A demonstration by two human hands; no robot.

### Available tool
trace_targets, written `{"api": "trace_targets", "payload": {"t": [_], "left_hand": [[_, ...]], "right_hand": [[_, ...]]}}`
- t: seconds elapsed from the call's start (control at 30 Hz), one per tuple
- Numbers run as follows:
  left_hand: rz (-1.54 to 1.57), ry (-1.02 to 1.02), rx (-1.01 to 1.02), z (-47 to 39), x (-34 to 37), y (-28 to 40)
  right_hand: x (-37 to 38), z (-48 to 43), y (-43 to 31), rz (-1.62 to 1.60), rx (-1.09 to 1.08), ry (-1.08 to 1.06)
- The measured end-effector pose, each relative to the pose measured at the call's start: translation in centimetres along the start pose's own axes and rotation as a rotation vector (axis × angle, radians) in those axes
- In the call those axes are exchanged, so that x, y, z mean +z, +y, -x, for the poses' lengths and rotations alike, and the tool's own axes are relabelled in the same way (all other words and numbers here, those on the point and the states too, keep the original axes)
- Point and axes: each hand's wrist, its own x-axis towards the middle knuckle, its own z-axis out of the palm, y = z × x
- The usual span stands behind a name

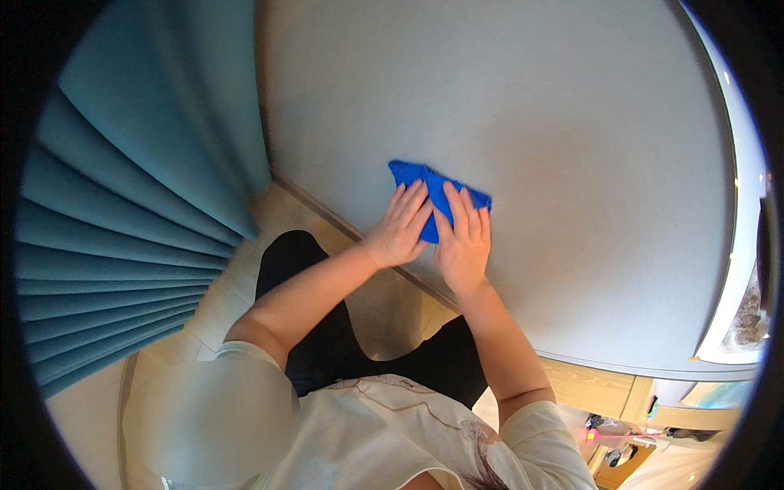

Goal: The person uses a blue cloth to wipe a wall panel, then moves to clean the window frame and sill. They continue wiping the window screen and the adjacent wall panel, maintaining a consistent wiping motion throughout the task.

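A bright blue cloth (pixel 432 190), folded and creased, lies against the grey wall (pixel 569 153). Both palms press it there, side by side. My left hand (pixel 401 226) covers the cloth's lower left part, fingers extended and pointing upward. On the right part rests my right hand (pixel 462 239), its fingers slightly spread over the fabric. The cloth's upper edge shows beyond my fingertips, and a lower corner hangs between the two hands. What lies under the palms is hidden.
A pleated teal curtain (pixel 122 257) hangs at the left, reaching near the floor (pixel 239 269). A baseboard (pixel 318 208) runs along the wall's foot. My black-trousered legs (pixel 318 318) are bent below my arms. Wooden furniture (pixel 582 386) and small items stand at the lower right.
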Motion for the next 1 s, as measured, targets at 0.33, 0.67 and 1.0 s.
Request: {"api": "trace_targets", "payload": {"t": [0.33, 0.67, 1.0], "left_hand": [[-0.059, -0.141, 0.204, -3.7, -4.3, -0.2], [-0.201, -0.004, 0.373, -14.9, -7.7, 4.4], [-0.231, 0.307, 0.341, -22.7, -10.4, 6.2]], "right_hand": [[-3.3, -1.6, -1.0, 0.063, 0.069, 0.025], [-9.0, -3.6, 2.6, 0.355, -0.125, 0.459], [-14.4, -13.1, 4.5, 0.305, 0.011, 0.492]]}}
